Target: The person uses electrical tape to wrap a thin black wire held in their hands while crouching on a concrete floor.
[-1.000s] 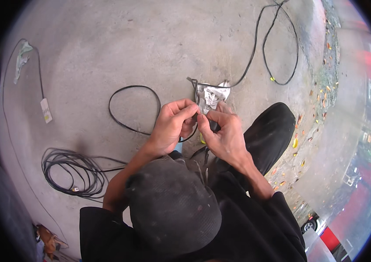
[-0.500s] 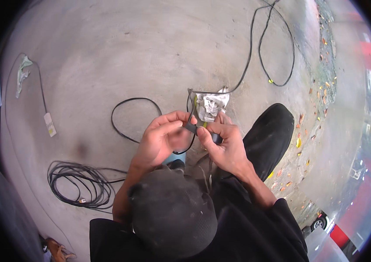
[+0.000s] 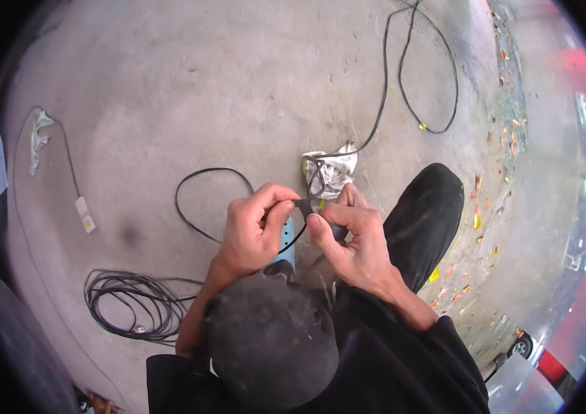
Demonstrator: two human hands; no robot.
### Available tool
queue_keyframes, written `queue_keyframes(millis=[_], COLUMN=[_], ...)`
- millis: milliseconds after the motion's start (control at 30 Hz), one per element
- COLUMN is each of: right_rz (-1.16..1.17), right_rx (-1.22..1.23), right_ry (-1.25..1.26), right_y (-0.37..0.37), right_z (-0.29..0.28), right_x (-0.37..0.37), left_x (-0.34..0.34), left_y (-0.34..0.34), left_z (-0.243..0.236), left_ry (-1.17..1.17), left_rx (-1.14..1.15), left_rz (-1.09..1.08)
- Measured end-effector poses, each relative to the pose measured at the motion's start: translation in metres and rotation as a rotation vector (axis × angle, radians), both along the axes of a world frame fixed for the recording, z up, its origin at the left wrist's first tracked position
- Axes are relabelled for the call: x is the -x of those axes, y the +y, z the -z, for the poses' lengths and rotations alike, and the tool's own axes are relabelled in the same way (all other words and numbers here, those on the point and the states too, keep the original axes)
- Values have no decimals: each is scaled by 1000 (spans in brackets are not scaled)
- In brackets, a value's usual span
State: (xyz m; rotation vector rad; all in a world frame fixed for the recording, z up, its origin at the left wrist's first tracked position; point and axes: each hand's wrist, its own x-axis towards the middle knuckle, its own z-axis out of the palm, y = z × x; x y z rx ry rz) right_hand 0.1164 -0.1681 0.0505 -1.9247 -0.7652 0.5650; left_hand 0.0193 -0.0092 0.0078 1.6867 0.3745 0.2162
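Note:
Close in front of me, my left hand pinches the end of a short dark strip between thumb and forefinger. This strip looks like black tape and lies against a thin black cable. My right hand has its thumb pressed on the strip's other side. Its curled fingers close around a dark rounded thing, perhaps the tape's roll, mostly hidden. Just beyond my hands, a crumpled white wrapper rests on the floor, with the cable crossing it.
Coiled black cable lies at the left, a wide cable loop at the far right. A white power strip with a lead is farther left. Beneath my hands shows a light-blue perforated object. Fallen leaves line the right.
My left fingers have closed in and turned, with the thumb now against the forefinger. The strip between my hands has tilted a little. The whole view has shifted slightly.

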Motion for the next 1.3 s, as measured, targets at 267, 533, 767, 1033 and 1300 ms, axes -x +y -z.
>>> queue_keyframes(millis=[267,533,767,1033,1300], right_rz=[-25,63,90,223,394], right_rx=[-70,-43,12,-182,-274], right_ry=[11,-132,-306,-284,-378], right_y=[6,8,10,8,2], right_z=[2,18,24,35,47], right_x=[-1,-7,-6,0,5], left_x=[4,1,1,-1,-5], left_y=[2,11,14,17,13], left_z=[-7,-27,-22,-16,-15], left_ry=[26,229,290,323,299], left_rx=[152,1019,1139,1334,1155], left_rz=[-94,28,115,388,377])
